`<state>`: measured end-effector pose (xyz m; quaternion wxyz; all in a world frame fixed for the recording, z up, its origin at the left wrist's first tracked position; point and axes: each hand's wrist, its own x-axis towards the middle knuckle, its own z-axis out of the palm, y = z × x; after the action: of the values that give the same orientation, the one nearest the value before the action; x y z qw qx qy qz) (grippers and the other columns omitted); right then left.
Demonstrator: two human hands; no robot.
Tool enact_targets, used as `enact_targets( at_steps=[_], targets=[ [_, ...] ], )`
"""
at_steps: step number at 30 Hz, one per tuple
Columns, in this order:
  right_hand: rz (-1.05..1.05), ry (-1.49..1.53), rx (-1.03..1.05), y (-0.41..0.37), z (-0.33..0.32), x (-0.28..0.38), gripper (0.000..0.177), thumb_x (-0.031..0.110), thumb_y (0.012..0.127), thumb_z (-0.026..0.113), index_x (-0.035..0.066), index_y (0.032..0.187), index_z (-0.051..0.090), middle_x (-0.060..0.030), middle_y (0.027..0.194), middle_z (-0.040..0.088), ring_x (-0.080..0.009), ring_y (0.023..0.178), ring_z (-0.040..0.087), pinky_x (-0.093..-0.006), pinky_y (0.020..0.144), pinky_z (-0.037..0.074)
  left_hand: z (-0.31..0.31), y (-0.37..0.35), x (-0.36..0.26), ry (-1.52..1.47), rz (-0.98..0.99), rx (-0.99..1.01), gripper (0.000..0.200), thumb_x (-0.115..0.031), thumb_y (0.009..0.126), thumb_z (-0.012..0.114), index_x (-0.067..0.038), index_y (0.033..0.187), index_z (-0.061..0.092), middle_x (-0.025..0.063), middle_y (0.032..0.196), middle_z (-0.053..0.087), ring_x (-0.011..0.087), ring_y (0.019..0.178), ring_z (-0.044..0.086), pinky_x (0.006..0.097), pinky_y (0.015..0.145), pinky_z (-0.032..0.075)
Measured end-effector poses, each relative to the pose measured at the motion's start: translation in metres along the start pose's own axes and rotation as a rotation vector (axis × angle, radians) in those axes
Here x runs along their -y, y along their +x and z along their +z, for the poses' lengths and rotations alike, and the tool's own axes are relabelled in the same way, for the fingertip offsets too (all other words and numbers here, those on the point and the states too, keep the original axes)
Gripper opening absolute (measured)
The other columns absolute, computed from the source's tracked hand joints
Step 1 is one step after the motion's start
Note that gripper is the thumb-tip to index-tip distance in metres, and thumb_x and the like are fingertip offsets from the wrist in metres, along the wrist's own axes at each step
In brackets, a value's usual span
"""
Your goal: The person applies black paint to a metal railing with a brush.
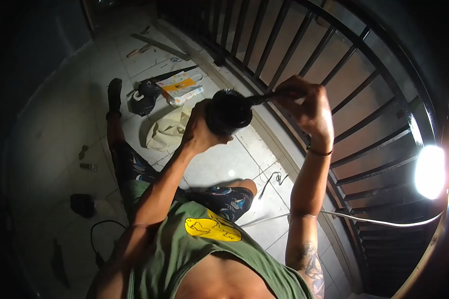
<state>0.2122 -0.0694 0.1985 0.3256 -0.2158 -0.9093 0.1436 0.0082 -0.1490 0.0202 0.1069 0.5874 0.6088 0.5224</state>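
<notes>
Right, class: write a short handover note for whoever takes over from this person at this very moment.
Left hand: grip shut on the can, held up above the floor.
Right hand: grip shut on what looks like a brush, its tip at the can's mouth.
The railing is just beyond both hands. A cloth lies on the tiles.
Done: can't tell which bars are finished.
Left: probably load the brush and work the bars.
</notes>
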Motion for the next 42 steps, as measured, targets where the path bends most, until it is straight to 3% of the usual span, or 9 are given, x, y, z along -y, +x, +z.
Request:
enact_targets(
  at_steps=[4, 8, 13, 17, 19, 23, 25, 36, 42],
  targets=[
    [-0.034, 0.021, -0.08, 0.001, -0.014, 0.012, 0.015, 0.011, 0.075, 0.072, 0.001, 0.083, 0.066, -0.0082, 0.076, 0.068, -0.0182, 0.072, 0.069, -0.0273, 0.067, 0.054, -0.002, 0.007, 0.001, -0.11, 0.111, -0.051, 0.101, -0.023, 0.044, 0.091, 0.001, 0.126, 0.036, 0.0195, 0.118, 0.048, 0.034, 0.112, 0.047, 0.0415, 0.095, 0.04],
    [-0.064, -0.033, -0.103, 0.004, -0.021, 0.005, 0.013, 0.01, 0.075, 0.072, 0.001, 0.083, 0.067, -0.0076, 0.075, 0.068, -0.0177, 0.068, 0.068, -0.026, 0.065, 0.053, 0.002, 0.014, 0.004, -0.107, 0.069, -0.036, 0.103, -0.026, 0.044, 0.091, 0.001, 0.126, 0.036, 0.0192, 0.119, 0.048, 0.0336, 0.112, 0.048, 0.0409, 0.095, 0.041],
    [-0.003, -0.031, -0.001, 0.029, -0.001, -0.017, 0.01, 0.008, 0.075, 0.072, 0.001, 0.082, 0.068, -0.0081, 0.076, 0.067, -0.0187, 0.07, 0.069, -0.0287, 0.06, 0.053, 0.009, 0.054, 0.014, -0.201, 0.049, 0.029, 0.105, -0.025, 0.045, 0.091, 0.003, 0.128, 0.034, 0.0195, 0.121, 0.048, 0.0323, 0.114, 0.049, 0.04, 0.096, 0.043],
    [-0.21, -0.211, 0.072, 0.032, 0.035, -0.043, 0.011, 0.009, 0.077, 0.07, 0.003, 0.086, 0.066, -0.009, 0.078, 0.066, -0.0243, 0.067, 0.065, -0.031, 0.058, 0.053, 0.025, 0.061, 0.032, -0.287, 0.074, 0.086, 0.105, -0.024, 0.045, 0.091, 0.003, 0.128, 0.033, 0.0194, 0.12, 0.049, 0.0318, 0.114, 0.05, 0.0391, 0.096, 0.043],
    [-0.208, -0.237, 0.093, 0.034, 0.043, -0.052, 0.011, 0.009, 0.077, 0.069, 0.003, 0.086, 0.065, -0.0086, 0.079, 0.065, -0.0245, 0.067, 0.065, -0.0331, 0.057, 0.053, 0.03, 0.065, 0.04, -0.335, 0.087, 0.118, 0.107, -0.024, 0.044, 0.091, 0.003, 0.129, 0.032, 0.0195, 0.121, 0.049, 0.0315, 0.114, 0.05, 0.0385, 0.095, 0.044],
    [-0.435, -0.346, 0.044, 0.035, 0.057, -0.064, 0.014, 0.009, 0.074, 0.069, 0.004, 0.085, 0.062, -0.0072, 0.078, 0.063, -0.0215, 0.065, 0.063, -0.0311, 0.055, 0.052, 0.027, 0.085, 0.05, -0.361, 0.135, 0.175, 0.108, -0.023, 0.044, 0.091, 0.003, 0.13, 0.032, 0.0196, 0.121, 0.05, 0.031, 0.113, 0.051, 0.0381, 0.095, 0.045],
    [-0.491, -0.418, 0.002, 0.035, 0.06, -0.065, 0.017, 0.009, 0.07, 0.07, 0.004, 0.085, 0.061, -0.0066, 0.078, 0.062, -0.0199, 0.064, 0.063, -0.0304, 0.054, 0.052, 0.024, 0.095, 0.046, -0.383, 0.132, 0.196, 0.101, -0.025, 0.045, 0.09, -0.002, 0.127, 0.036, 0.0133, 0.117, 0.052, 0.0272, 0.111, 0.052, 0.0377, 0.094, 0.044],
    [-0.533, -0.561, -0.071, 0.052, 0.056, -0.076, 0.022, 0.008, 0.068, 0.071, 0.004, 0.088, 0.062, -0.0059, 0.081, 0.063, -0.0185, 0.065, 0.063, -0.0293, 0.058, 0.053, 0.02, 0.146, 0.049, -0.405, 0.215, 0.25, 0.106, -0.026, 0.041, 0.091, -0.001, 0.128, 0.036, 0.017, 0.116, 0.055, 0.0314, 0.11, 0.054, 0.0376, 0.093, 0.046],
    [-0.356, -0.484, -0.016, 0.05, 0.05, -0.075, 0.018, 0.002, 0.071, 0.072, -0.001, 0.087, 0.063, -0.0109, 0.08, 0.065, -0.0231, 0.067, 0.066, -0.0316, 0.058, 0.054, 0.039, 0.147, 0.059, -0.367, 0.201, 0.247, 0.106, -0.028, 0.04, 0.092, -0.003, 0.127, 0.036, 0.0177, 0.119, 0.053, 0.0329, 0.113, 0.052, 0.0383, 0.094, 0.045]
  ],
)
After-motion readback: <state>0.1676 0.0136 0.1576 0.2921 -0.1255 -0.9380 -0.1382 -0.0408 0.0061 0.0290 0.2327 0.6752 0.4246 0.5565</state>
